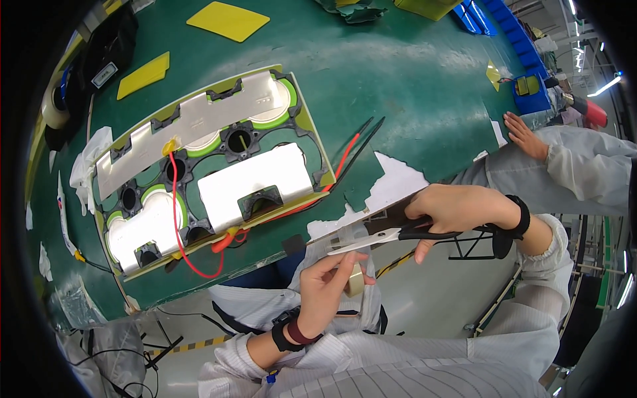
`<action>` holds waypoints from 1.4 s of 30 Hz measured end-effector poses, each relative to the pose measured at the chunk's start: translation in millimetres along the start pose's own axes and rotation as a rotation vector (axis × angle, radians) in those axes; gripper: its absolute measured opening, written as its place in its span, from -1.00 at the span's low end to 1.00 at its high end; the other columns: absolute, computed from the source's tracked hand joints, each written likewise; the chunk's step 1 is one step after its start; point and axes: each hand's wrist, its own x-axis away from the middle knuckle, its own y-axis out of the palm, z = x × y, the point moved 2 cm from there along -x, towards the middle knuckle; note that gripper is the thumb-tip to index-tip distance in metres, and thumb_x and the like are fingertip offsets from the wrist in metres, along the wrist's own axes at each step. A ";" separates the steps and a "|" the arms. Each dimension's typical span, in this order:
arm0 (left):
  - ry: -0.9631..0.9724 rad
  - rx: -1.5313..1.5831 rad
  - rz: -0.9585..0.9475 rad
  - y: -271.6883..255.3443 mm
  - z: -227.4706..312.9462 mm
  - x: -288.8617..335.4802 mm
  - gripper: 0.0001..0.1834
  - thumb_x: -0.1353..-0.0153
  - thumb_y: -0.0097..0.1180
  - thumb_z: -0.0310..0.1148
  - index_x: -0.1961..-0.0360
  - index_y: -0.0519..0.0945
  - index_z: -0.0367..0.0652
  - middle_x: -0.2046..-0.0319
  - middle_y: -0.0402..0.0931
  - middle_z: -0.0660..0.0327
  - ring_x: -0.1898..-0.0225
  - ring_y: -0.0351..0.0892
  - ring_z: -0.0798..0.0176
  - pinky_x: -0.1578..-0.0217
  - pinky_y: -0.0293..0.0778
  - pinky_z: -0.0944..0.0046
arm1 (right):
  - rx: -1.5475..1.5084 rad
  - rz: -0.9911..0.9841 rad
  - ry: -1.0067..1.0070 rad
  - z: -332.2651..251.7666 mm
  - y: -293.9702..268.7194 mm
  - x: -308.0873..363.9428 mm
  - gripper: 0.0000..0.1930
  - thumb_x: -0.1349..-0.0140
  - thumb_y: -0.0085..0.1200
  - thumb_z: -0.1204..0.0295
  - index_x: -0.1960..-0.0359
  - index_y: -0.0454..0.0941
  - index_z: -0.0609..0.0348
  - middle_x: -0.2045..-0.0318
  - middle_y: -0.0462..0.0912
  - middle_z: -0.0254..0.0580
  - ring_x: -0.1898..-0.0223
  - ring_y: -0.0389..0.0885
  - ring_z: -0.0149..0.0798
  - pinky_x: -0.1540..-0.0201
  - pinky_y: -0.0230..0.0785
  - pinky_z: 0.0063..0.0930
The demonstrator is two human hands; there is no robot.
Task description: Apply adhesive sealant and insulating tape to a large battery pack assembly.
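Note:
My right hand (458, 209) is closed round the black handles of a pair of scissors (379, 237), whose metal blades point left beyond the table's front edge. Just below the blades, my left hand (325, 292) grips a small roll of yellowish tape (355, 282). A clear strip (352, 233) shows by the blades; I cannot tell whether they touch it. Left of both hands, a battery pack (255, 186) lies on the green table (391, 79), with white and silver plates, green-ringed cells and black holders. A red wire (176, 199) loops from it.
Red and black leads (355, 147) stick out from the pack's right side. Torn white paper (396, 180) lies at the front edge. Yellow sheets (229, 21) lie at the back. Another person's hand (525, 136) rests on the table at right, near a blue bin (531, 99).

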 end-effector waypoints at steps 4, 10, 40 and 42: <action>-0.001 0.033 -0.008 -0.3 -0.8 0.2 -0.71 -0.44 0.00 -0.33 0.13 0.63 -0.38 0.39 0.61 0.22 0.35 0.71 0.27 0.40 0.49 0.46 | 0.002 0.004 0.009 0.7 0.8 0.1 -0.17 0.18 0.30 -0.31 0.61 0.35 0.41 0.69 0.36 0.00 0.62 0.37 -0.05 0.52 0.20 -0.23; -0.004 0.041 -0.006 -0.3 -0.8 0.4 -0.71 -0.44 0.00 -0.33 0.13 0.63 -0.38 0.39 0.61 0.21 0.35 0.72 0.24 0.38 0.51 0.45 | -0.010 0.024 0.003 1.9 2.0 -0.7 -0.18 0.20 0.32 -0.29 0.61 0.35 0.41 0.69 0.36 0.00 0.63 0.37 -0.05 0.53 0.20 -0.24; -0.023 -0.087 -0.158 -0.2 -23.0 15.4 -0.79 -0.37 0.07 -0.43 0.11 0.63 -0.35 0.32 0.58 0.22 0.37 0.70 0.32 0.43 0.48 0.47 | 0.083 0.141 -0.302 25.9 35.7 26.1 -0.06 0.37 0.44 -0.25 0.19 0.41 0.39 0.23 0.47 -0.04 0.13 0.45 0.00 0.00 0.31 -0.25; 0.018 -0.196 -0.204 -1.5 -19.6 15.6 -0.80 -0.36 0.09 -0.42 0.14 0.64 -0.34 0.36 0.56 0.22 0.38 0.70 0.34 0.45 0.45 0.48 | -0.186 0.389 -0.303 29.4 38.5 41.7 -0.07 0.44 0.51 -0.16 0.18 0.41 0.37 0.23 0.46 -0.05 0.14 0.45 -0.02 0.00 0.30 -0.25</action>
